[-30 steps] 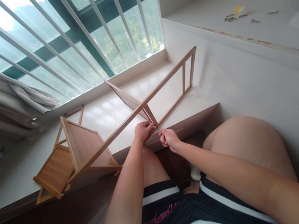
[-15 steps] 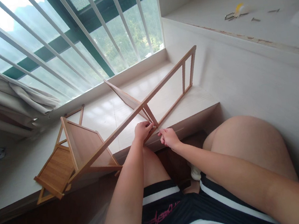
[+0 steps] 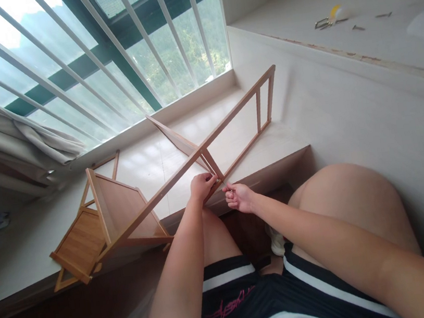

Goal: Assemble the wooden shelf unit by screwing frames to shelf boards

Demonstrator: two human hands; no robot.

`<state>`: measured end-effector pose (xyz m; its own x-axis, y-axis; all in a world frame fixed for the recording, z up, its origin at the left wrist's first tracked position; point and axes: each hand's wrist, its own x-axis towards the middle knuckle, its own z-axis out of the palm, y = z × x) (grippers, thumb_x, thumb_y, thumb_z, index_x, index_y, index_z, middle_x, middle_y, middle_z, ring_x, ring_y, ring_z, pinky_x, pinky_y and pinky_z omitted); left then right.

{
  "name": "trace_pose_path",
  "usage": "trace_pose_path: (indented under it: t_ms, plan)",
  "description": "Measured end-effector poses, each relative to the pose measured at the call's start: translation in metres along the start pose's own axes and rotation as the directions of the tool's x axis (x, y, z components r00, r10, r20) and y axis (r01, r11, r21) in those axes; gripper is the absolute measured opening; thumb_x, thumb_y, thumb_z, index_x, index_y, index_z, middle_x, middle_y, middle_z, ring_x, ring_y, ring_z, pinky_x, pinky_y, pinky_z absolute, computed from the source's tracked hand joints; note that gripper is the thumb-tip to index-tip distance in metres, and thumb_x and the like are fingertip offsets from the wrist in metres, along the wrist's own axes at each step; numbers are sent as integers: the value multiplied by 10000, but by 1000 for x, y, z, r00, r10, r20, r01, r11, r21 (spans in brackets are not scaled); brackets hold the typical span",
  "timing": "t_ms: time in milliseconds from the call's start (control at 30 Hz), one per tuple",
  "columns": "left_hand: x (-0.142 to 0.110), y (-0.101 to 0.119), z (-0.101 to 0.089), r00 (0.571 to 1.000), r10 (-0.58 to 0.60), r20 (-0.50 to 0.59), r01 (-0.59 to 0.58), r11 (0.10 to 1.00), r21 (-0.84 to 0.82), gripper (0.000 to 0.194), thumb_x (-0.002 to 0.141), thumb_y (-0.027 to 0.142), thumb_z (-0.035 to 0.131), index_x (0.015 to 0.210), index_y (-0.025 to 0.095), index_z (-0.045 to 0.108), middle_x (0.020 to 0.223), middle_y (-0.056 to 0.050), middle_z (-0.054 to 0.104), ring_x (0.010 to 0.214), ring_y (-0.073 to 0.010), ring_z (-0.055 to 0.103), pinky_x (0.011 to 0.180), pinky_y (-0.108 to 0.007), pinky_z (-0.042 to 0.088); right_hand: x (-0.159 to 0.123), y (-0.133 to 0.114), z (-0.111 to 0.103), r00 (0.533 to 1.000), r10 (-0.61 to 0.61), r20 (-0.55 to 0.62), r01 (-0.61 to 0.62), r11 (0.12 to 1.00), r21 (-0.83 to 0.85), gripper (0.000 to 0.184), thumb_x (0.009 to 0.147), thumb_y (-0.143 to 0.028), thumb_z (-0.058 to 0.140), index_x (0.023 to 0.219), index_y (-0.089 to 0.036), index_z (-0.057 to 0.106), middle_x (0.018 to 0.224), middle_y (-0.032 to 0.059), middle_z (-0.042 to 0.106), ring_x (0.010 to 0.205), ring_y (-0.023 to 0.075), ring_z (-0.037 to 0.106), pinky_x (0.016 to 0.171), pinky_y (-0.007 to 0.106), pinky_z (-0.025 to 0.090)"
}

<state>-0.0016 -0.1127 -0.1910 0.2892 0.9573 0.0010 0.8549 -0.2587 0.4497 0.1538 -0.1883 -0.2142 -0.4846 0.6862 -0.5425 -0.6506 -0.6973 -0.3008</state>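
Observation:
A partly built bamboo shelf rack [image 3: 121, 214] lies on its side across the white window ledge [image 3: 22, 243]. Its long side rail [image 3: 230, 117] runs from the lower left up to the right wall. My left hand [image 3: 201, 187] is closed around the lower rail where a crosspiece meets it. My right hand [image 3: 238, 198] is pinched shut just right of that joint, on a small thing I cannot make out, touching the rail's edge. A wooden shelf panel [image 3: 178, 140] leans behind the joint.
A barred window [image 3: 110, 52] and a bunched curtain [image 3: 15, 139] are at the back left. A raised white platform [image 3: 356, 38] on the right carries a yellow-handled tool [image 3: 330, 18] and a few loose screws [image 3: 357, 28]. My knees are below the ledge.
My right hand has turned slightly at the joint, knuckles now facing up more. The left hand and the rack stay where they were. The view shifted a little.

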Motion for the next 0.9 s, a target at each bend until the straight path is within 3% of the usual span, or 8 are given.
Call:
trace_pose_path:
  t_ms: [100, 233, 367, 533, 633, 767, 900]
  plan:
    - [0, 1, -1, 1000, -8, 3, 8, 1000, -4, 446, 794, 526, 452, 570, 171, 604, 511, 3, 510, 528, -111, 371, 541, -273, 230, -2, 1, 2, 1000, -1, -4, 1, 997, -81, 270, 945, -364, 370, 805, -167, 492, 453, -54, 384, 368, 65, 233, 359, 172, 154]
    - [0, 2, -1, 1000, -12, 9, 12, 1000, -6, 445, 792, 523, 446, 574, 172, 612, 513, -2, 520, 531, -114, 378, 544, -271, 232, -6, 1, 3, 999, -33, -14, 29, 976, -215, 87, 827, -253, 492, 850, -169, 500, 480, -48, 444, 383, 64, 279, 373, 174, 162]
    - [0, 1, -1, 1000, -14, 13, 14, 1000, -6, 437, 790, 518, 445, 576, 176, 613, 523, -4, 530, 538, -117, 390, 548, -270, 233, -7, 5, 3, 993, -115, -40, 94, 935, -343, 180, 746, -136, 493, 922, -174, 501, 497, -46, 491, 383, 71, 320, 382, 182, 192]
    - [0, -1, 0, 1000, -8, 10, 8, 1000, -12, 439, 787, 529, 450, 575, 178, 606, 523, 0, 523, 535, -114, 386, 545, -268, 232, -7, 9, 5, 981, -187, -41, 150, 884, -442, 132, 873, -231, 417, 941, -163, 508, 488, -27, 518, 370, 81, 334, 375, 194, 211]
    - [0, -1, 0, 1000, -2, 9, 2, 1000, -10, 449, 791, 536, 445, 573, 177, 606, 519, -1, 520, 534, -113, 383, 543, -269, 227, -5, 10, 2, 977, -214, -25, 177, 862, -476, 259, 940, -366, 369, 939, -155, 518, 487, -16, 531, 368, 83, 333, 375, 196, 221]
    - [0, 1, -1, 1000, -1, -2, 1, 1000, -8, 447, 795, 532, 447, 580, 176, 612, 535, -4, 540, 538, -113, 393, 548, -269, 239, -1, 9, -5, 981, -193, -23, 163, 885, -437, 407, 955, -491, 324, 915, -148, 539, 481, -8, 526, 377, 88, 329, 383, 201, 232]
    - [-1, 2, -1, 1000, 1, -2, -1, 1000, -2, 447, 793, 531, 449, 580, 175, 616, 533, -9, 543, 537, -117, 394, 547, -271, 235, 1, 5, -9, 996, -93, 1, 90, 962, -258, 433, 965, -511, 273, 836, -172, 510, 473, -26, 471, 394, 90, 305, 401, 200, 238]
